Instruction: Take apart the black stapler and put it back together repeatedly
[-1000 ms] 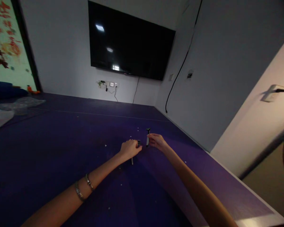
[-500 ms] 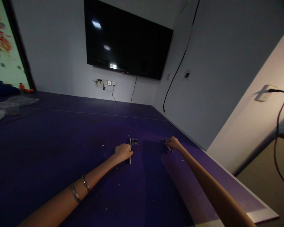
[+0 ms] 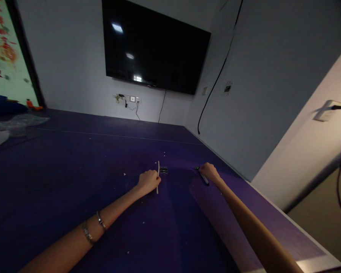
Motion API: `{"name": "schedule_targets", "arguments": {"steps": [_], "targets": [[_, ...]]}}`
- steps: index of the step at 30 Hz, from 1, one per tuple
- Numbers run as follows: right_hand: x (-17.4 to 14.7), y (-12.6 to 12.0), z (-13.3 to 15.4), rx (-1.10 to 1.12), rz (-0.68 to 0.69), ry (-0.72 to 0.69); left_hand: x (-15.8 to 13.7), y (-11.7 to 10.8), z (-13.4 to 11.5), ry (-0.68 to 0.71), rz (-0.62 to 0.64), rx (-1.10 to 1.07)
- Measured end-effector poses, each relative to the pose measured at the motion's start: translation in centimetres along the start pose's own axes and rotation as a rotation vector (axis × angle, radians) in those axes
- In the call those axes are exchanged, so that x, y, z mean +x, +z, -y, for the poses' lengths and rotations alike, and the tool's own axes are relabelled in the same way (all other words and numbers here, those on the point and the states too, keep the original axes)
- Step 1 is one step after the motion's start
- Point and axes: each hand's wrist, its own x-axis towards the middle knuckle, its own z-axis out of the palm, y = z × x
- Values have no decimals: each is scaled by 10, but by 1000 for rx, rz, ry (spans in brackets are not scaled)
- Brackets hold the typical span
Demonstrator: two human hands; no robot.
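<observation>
My left hand is closed around a thin white stick, whose ends show above and below the fist. Just right of the stick, a small dark rectangular piece with pale markings lies on the purple tabletop. Further right, the fingers of my right hand pinch a slim dark tool with a short crosswise head, shaped like a razor. Its head points away to the upper left, and its handle slants down to the right. The fingertips partly cover it.
Several tiny white scraps are scattered over the tabletop. Clear plastic wrap lies at the far left, near an orange object. A television hangs on the back wall, and a black cable dangles at the right.
The white stick in my left hand has shifted slightly away from me and stands out further above the fist. The razor-shaped tool has turned slightly in my right fingers. The view has shifted slightly.
</observation>
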Motion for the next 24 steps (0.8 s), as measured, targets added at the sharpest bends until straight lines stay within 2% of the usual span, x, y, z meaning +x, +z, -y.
{"name": "schedule_targets", "arguments": {"steps": [3,7,9,11,12,16,20,22,24], "targets": [[-6,15,29,196,41,-34,-1,-10,-11,8,-24,-5],[-25,46,73,496,175,-48,-3,-17,-30,67,-58,-14],[-36,57,91,877,367,36,-4,-18,-37,96,-78,-10],[-46,63,104,1073,485,108,-5,-18,-42,113,-90,-3],[-49,64,109,1105,501,132,-6,-18,-43,118,-93,0],[-53,63,114,1074,443,146,-7,-17,-45,139,-88,-7],[-41,50,99,992,395,65,-2,-16,-42,157,-111,-57],[-30,36,82,882,323,41,5,-15,-35,187,-146,-98],[-16,17,60,483,138,-13,15,-12,-23,227,-187,-125]]}}
